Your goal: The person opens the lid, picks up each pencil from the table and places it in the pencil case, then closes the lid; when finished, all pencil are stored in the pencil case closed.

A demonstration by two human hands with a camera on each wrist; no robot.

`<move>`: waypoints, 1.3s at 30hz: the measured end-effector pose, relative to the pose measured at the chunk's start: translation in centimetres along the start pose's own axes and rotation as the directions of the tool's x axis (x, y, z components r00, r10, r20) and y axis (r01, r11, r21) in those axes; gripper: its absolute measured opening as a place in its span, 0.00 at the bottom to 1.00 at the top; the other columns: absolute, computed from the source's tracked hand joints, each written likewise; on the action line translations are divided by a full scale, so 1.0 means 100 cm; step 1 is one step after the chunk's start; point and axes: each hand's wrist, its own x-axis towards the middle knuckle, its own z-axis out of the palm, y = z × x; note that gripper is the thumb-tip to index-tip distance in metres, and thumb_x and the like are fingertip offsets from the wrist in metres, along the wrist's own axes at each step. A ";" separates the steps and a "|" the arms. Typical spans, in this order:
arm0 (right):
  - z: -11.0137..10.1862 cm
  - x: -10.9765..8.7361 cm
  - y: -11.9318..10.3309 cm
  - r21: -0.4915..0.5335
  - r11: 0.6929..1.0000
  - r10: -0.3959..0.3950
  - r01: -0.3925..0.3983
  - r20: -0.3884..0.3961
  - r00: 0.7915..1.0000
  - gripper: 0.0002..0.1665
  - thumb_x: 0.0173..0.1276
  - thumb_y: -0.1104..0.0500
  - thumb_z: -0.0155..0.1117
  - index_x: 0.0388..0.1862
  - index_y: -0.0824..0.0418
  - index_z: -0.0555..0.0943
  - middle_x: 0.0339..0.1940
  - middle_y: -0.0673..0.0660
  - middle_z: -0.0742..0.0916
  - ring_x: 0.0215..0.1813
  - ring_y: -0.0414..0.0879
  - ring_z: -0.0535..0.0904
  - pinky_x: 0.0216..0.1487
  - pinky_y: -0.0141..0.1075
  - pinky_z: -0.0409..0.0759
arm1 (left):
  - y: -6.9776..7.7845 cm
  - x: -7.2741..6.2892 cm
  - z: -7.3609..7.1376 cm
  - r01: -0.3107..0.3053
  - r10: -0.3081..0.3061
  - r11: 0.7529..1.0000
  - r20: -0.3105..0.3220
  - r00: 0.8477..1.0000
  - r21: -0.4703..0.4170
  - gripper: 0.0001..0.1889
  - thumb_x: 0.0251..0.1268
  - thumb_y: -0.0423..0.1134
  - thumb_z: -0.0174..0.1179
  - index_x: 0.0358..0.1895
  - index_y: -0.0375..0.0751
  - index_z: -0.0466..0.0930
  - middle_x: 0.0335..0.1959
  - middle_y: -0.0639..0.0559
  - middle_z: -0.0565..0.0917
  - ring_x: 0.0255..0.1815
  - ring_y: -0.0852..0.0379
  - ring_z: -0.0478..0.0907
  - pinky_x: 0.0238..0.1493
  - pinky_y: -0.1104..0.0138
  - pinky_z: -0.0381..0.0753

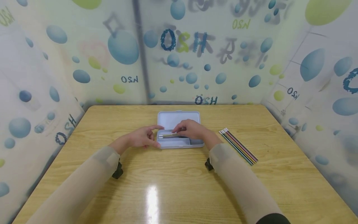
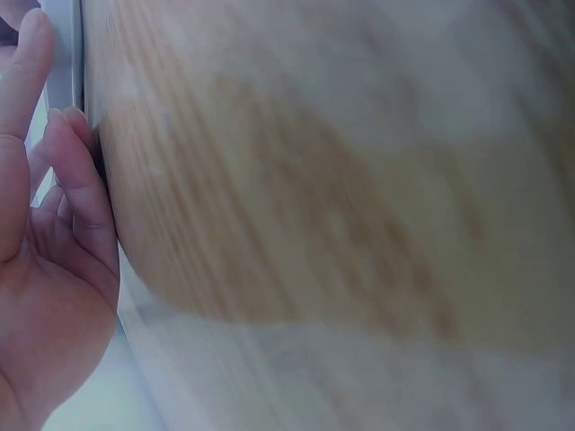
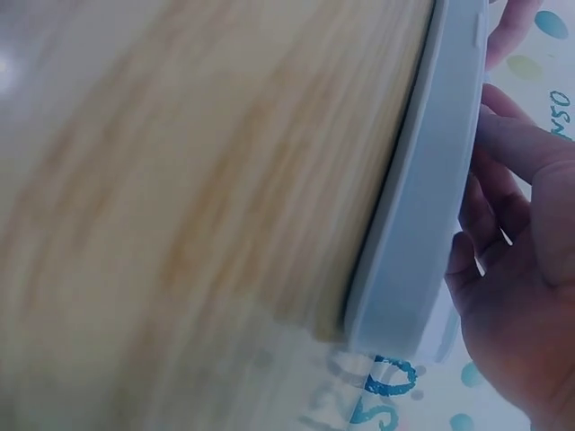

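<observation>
A shallow pale pencil case [image 1: 174, 143] lies at the far middle of the tabletop [image 1: 181, 183], its lid [image 1: 179, 118] open on the far side; inside it, slim pencils [image 1: 168, 137], at least one light and one dark, lie left to right along the far part, with lower dividers forming a long near-left compartment and a small near-right one; the left hand [image 1: 141, 137] is at the case's left end, index finger and thumb set wide apart, touching its far-left and near-left corners, while its other fingers bend inward; the right hand [image 1: 193, 129] is over the far right part of the case, its fingers bent and narrow, tips down near the far edge, and I cannot tell whether they pinch a pencil; to the right of the case, well apart from the left hand, a row of coloured pencils [image 1: 239, 147] lies side by side on the tabletop, white ends toward the far left and the other ends toward the near right; patterned wall sheets [image 1: 195, 71] with blue and green spots stand behind and on both sides.
</observation>
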 end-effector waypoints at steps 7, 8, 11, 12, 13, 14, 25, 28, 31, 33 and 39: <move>-0.011 -0.016 0.006 0.032 0.999 0.010 -0.009 -0.053 0.999 0.12 0.83 0.56 0.68 0.59 0.49 0.92 0.60 0.50 0.91 0.61 0.47 0.83 0.69 0.47 0.82 | 0.001 0.000 0.000 -0.003 0.003 1.000 0.004 1.000 0.001 0.46 0.72 0.47 0.77 0.87 0.51 0.61 0.32 0.50 0.76 0.27 0.55 0.71 0.28 0.67 0.75; -0.013 -0.020 0.008 0.036 0.999 0.013 -0.011 -0.066 0.998 0.12 0.83 0.56 0.69 0.59 0.49 0.92 0.60 0.49 0.91 0.60 0.47 0.83 0.68 0.47 0.82 | 0.001 0.000 -0.001 -0.006 0.006 1.000 0.003 1.000 0.006 0.46 0.71 0.47 0.77 0.87 0.51 0.61 0.32 0.50 0.76 0.27 0.54 0.71 0.28 0.67 0.75; -0.024 -0.033 0.016 0.038 0.999 0.025 -0.022 -0.092 0.995 0.13 0.82 0.55 0.69 0.61 0.48 0.92 0.60 0.49 0.91 0.58 0.47 0.82 0.63 0.46 0.82 | 0.002 -0.001 -0.002 -0.010 0.010 1.000 -0.002 1.000 0.021 0.47 0.71 0.48 0.77 0.87 0.51 0.61 0.33 0.50 0.76 0.28 0.54 0.71 0.28 0.67 0.75; -0.029 -0.038 0.019 0.036 0.999 0.029 -0.026 -0.098 0.995 0.14 0.82 0.55 0.69 0.61 0.49 0.91 0.60 0.49 0.91 0.58 0.48 0.82 0.63 0.46 0.82 | 0.002 -0.001 -0.002 -0.012 0.012 1.000 -0.004 1.000 0.026 0.47 0.71 0.48 0.77 0.87 0.50 0.61 0.33 0.50 0.76 0.28 0.54 0.71 0.29 0.67 0.75; -0.033 -0.044 0.021 0.037 0.999 0.036 -0.033 -0.106 0.994 0.14 0.82 0.55 0.69 0.62 0.49 0.91 0.59 0.49 0.91 0.58 0.48 0.82 0.62 0.47 0.82 | 0.003 -0.001 -0.003 -0.011 0.011 1.000 -0.005 1.000 0.027 0.47 0.71 0.48 0.78 0.87 0.50 0.61 0.33 0.50 0.76 0.29 0.54 0.71 0.29 0.67 0.75; -0.037 -0.049 0.024 0.041 0.998 0.042 -0.038 -0.115 0.992 0.14 0.83 0.55 0.68 0.62 0.50 0.91 0.59 0.50 0.91 0.58 0.49 0.82 0.62 0.47 0.82 | 0.004 -0.002 -0.003 -0.015 0.015 1.000 -0.007 1.000 0.026 0.47 0.70 0.48 0.78 0.87 0.50 0.61 0.33 0.50 0.76 0.28 0.54 0.71 0.28 0.67 0.75; -0.069 -0.126 0.081 0.023 0.984 0.179 -0.178 -0.215 0.960 0.17 0.83 0.54 0.68 0.65 0.56 0.89 0.58 0.55 0.92 0.56 0.51 0.83 0.59 0.45 0.82 | 0.001 0.001 -0.002 -0.017 0.017 0.999 0.004 1.000 0.031 0.48 0.69 0.49 0.79 0.87 0.52 0.62 0.32 0.51 0.76 0.27 0.56 0.70 0.28 0.67 0.74; -0.074 -0.145 0.097 0.039 0.978 0.207 -0.203 -0.219 0.953 0.18 0.83 0.54 0.68 0.65 0.57 0.90 0.57 0.56 0.92 0.54 0.49 0.83 0.57 0.43 0.82 | 0.000 0.001 -0.002 -0.011 0.011 0.999 0.000 1.000 0.036 0.48 0.69 0.49 0.79 0.87 0.52 0.62 0.32 0.51 0.76 0.27 0.56 0.70 0.28 0.68 0.74; -0.080 -0.161 0.112 0.046 0.976 0.219 -0.214 -0.216 0.951 0.18 0.83 0.53 0.68 0.65 0.58 0.89 0.57 0.57 0.92 0.54 0.49 0.83 0.57 0.41 0.82 | 0.000 0.001 -0.002 -0.012 0.012 0.999 -0.001 1.000 0.037 0.48 0.69 0.49 0.79 0.87 0.52 0.62 0.32 0.51 0.76 0.27 0.56 0.70 0.28 0.67 0.74; -0.083 -0.171 0.121 0.046 0.974 0.226 -0.221 -0.211 0.951 0.19 0.84 0.53 0.67 0.66 0.59 0.89 0.58 0.59 0.92 0.56 0.50 0.84 0.57 0.41 0.82 | 0.000 0.000 -0.002 -0.020 0.020 0.999 0.000 1.000 0.033 0.48 0.69 0.48 0.79 0.87 0.51 0.62 0.31 0.51 0.76 0.27 0.56 0.70 0.28 0.67 0.74; -0.088 -0.192 0.141 0.048 0.957 0.289 -0.285 -0.175 0.941 0.20 0.84 0.52 0.67 0.67 0.57 0.88 0.62 0.59 0.91 0.63 0.53 0.85 0.61 0.41 0.82 | -0.001 0.000 0.001 -0.040 0.040 0.999 -0.004 0.999 0.029 0.48 0.70 0.47 0.78 0.87 0.49 0.61 0.31 0.50 0.75 0.26 0.55 0.69 0.27 0.67 0.74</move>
